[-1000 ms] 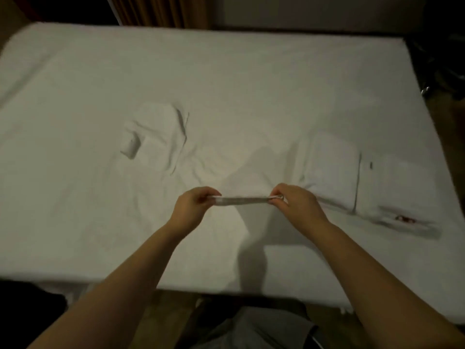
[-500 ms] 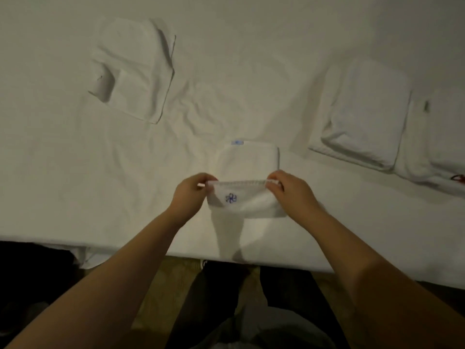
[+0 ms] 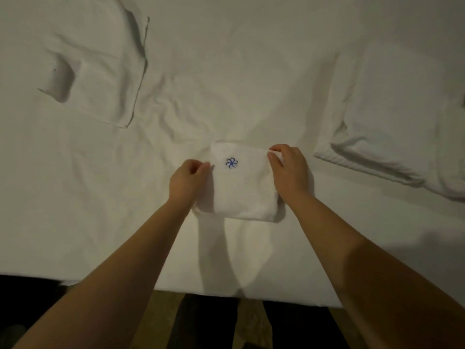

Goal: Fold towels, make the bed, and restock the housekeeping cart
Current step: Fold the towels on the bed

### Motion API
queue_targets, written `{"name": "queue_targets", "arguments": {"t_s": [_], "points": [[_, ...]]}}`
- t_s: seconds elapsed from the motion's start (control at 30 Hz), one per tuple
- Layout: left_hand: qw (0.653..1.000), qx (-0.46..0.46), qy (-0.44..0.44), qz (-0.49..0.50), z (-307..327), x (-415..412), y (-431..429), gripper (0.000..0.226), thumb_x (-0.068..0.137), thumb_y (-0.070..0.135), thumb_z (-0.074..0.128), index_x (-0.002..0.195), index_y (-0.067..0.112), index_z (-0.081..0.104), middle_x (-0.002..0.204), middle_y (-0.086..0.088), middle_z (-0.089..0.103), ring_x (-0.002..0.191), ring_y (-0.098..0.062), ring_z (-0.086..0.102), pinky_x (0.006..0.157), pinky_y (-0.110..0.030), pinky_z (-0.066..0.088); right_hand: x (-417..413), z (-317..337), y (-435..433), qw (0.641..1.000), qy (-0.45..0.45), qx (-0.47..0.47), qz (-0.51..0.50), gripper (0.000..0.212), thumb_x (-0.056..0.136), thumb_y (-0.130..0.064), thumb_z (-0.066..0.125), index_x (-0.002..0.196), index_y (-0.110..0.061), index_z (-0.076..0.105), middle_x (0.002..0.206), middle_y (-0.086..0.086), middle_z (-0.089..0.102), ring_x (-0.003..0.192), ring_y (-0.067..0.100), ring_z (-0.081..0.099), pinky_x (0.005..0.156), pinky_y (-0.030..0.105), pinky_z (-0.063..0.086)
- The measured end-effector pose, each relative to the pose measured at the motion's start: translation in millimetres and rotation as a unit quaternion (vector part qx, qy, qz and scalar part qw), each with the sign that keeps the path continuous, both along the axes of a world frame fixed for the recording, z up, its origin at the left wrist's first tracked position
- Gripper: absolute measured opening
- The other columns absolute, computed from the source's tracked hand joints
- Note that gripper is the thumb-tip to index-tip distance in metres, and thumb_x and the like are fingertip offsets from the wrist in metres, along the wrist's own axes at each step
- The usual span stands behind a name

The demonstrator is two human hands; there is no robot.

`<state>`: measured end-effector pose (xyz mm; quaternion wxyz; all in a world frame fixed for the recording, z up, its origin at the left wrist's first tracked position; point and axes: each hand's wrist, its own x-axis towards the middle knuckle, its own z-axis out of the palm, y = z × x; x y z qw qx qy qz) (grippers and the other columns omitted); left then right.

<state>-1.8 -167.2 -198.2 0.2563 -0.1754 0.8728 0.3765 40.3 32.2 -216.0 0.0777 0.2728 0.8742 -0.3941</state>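
Near bed (image 3: 100, 269) edge, towel (image 3: 241, 192) amid open sheet (image 3: 201, 71)

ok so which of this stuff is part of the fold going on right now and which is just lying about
In the job: small white folded towel with a blue flower emblem; right hand pinching its far right corner; left hand at its left edge; white bed sheet underneath.
Lying about: loosely folded white towel, far left; stack of folded white towels, right.
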Motion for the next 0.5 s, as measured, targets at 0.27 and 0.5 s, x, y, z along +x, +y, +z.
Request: {"name": "queue_targets", "arguments": {"t_s": [0.27,0.5], "points": [[0.999,-0.033,-0.043,-0.002,-0.9,33.5,-1.6,0.02,0.093,0.031,0.054,0.094,0.011,0.055,0.083,0.003,0.056,0.083,-0.019,0.052,0.072,-0.029,0.039,-14.7,7.3,5.7,0.995,-0.055,0.012,0.078,0.026,0.09,-0.033,0.061,0.111,-0.017,0.063,0.123,0.007,0.051,0.115,0.026,0.049,0.104,0.033,0.034],[0.999,-0.05,-0.018,0.002,-6.0,60.1,-10.3,0.023,0.096,0.031,0.047,0.082,0.013,0.052,0.073,0.003,0.053,0.074,-0.019,0.05,0.056,-0.022,0.034,-1.8,18.1,-9.7,0.997,-0.042,-0.062,0.003,0.056,0.088,-0.029,0.066,0.136,-0.014,0.04,0.136,0.009,0.045,0.123,0.022,0.043,0.09,0.016,0.028]]}}
